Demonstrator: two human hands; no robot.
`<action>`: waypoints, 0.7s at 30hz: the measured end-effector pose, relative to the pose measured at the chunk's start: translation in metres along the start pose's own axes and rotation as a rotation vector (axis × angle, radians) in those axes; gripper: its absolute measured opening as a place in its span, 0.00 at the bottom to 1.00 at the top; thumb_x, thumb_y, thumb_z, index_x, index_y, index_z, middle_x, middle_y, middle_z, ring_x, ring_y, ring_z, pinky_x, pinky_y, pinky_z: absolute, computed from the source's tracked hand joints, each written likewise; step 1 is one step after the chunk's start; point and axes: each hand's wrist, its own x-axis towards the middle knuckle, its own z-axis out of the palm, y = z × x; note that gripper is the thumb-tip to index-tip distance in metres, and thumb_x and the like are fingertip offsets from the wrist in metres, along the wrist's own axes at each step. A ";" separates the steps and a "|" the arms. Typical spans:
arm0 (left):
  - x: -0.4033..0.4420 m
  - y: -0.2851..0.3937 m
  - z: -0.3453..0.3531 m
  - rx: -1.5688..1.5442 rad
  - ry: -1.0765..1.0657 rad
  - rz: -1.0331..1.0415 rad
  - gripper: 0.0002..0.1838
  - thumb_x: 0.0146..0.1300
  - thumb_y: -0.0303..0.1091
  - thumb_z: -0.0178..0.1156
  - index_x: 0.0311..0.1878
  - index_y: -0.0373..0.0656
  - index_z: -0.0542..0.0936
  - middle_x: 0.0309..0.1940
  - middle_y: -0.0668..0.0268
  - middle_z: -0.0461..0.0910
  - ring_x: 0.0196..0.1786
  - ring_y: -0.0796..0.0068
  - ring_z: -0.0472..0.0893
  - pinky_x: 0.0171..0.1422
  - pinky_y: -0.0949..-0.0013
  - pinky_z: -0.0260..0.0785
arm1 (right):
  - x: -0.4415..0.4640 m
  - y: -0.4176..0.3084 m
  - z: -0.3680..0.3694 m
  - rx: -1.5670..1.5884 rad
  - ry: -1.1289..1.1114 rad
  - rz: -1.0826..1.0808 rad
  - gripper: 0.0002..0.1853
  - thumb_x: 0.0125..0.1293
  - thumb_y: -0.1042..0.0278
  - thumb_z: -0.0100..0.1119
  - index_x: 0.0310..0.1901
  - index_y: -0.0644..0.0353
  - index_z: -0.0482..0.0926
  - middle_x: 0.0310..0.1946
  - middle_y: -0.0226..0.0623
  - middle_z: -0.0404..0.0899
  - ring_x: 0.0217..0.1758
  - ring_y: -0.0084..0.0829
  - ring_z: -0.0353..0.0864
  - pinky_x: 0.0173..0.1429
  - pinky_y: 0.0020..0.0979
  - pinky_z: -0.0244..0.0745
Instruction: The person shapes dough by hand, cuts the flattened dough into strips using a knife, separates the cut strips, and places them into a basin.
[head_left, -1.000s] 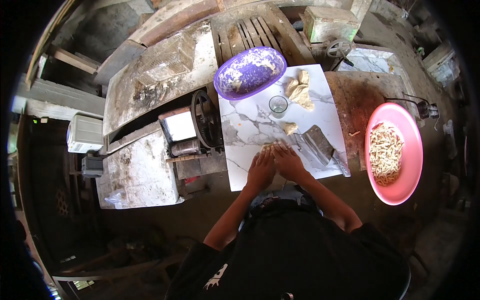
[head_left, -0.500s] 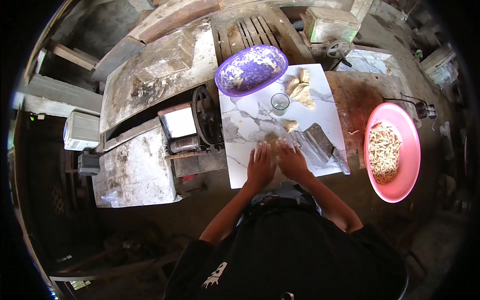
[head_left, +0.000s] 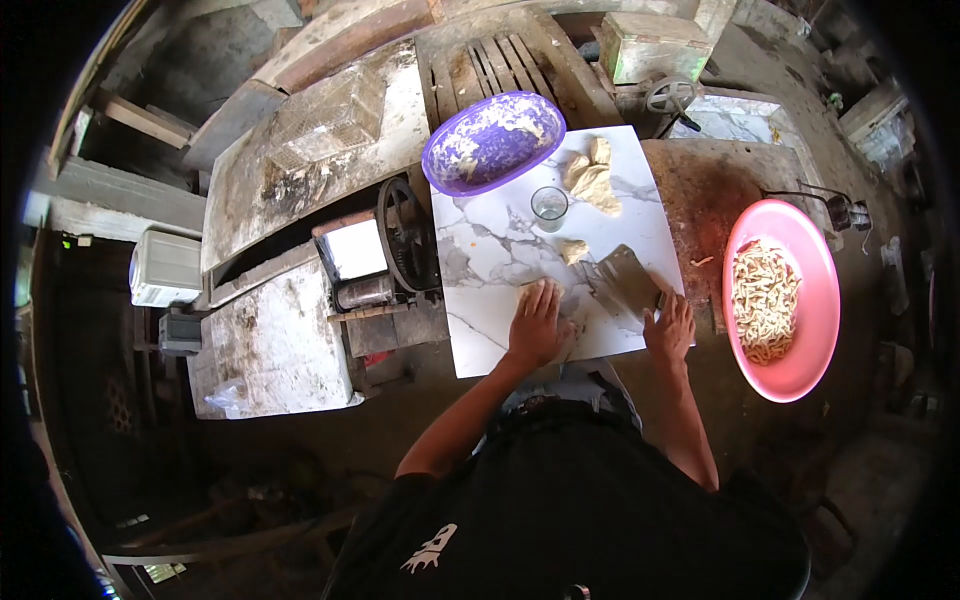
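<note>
My left hand (head_left: 537, 322) lies palm down, fingers stretched, on the white marble-patterned board (head_left: 480, 335). A bit of pale dough (head_left: 524, 290) shows at its fingertips; the rest is hidden underneath. At the board's right edge my right hand (head_left: 670, 328) covers the handle of a cleaver (head_left: 630, 280), with its fingers closed round it. The wide blade rests flat on the board, pointing up and left. Beyond the hands are a small dough lump (head_left: 573, 251), a clear drinking glass (head_left: 549, 208) and a larger folded piece of dough (head_left: 594, 183).
A purple basin (head_left: 490, 150) smeared with dough stands at the board's far left corner. To the right, a pink basin (head_left: 812, 350) holds many short dough strips (head_left: 766, 300). A hand-cranked roller machine (head_left: 375, 245) with a big wheel sits left of the board.
My hands were side by side on the dough. The right has moved away to the right, onto the cleaver's handle. My left hand stays on the board.
</note>
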 end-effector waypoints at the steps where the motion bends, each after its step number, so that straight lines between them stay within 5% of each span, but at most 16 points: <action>1: -0.002 0.004 0.003 0.002 -0.001 0.003 0.42 0.65 0.55 0.53 0.74 0.36 0.55 0.75 0.53 0.53 0.78 0.57 0.50 0.80 0.52 0.42 | -0.001 0.009 0.001 -0.024 -0.048 0.031 0.34 0.57 0.58 0.67 0.65 0.57 0.67 0.57 0.44 0.72 0.63 0.47 0.69 0.63 0.49 0.65; 13: -0.012 0.031 0.012 -0.016 -0.110 -0.157 0.42 0.64 0.53 0.56 0.73 0.35 0.57 0.74 0.48 0.55 0.78 0.52 0.51 0.79 0.52 0.42 | -0.005 0.014 -0.019 0.050 -0.103 -0.039 0.38 0.54 0.60 0.70 0.65 0.60 0.66 0.57 0.44 0.71 0.62 0.46 0.70 0.61 0.48 0.67; 21: 0.023 0.063 0.020 0.051 0.053 -0.419 0.44 0.63 0.54 0.58 0.73 0.34 0.57 0.75 0.49 0.52 0.78 0.51 0.51 0.79 0.52 0.42 | 0.020 0.002 -0.024 0.110 -0.087 -0.203 0.39 0.56 0.61 0.68 0.69 0.61 0.62 0.59 0.44 0.68 0.65 0.46 0.66 0.66 0.47 0.61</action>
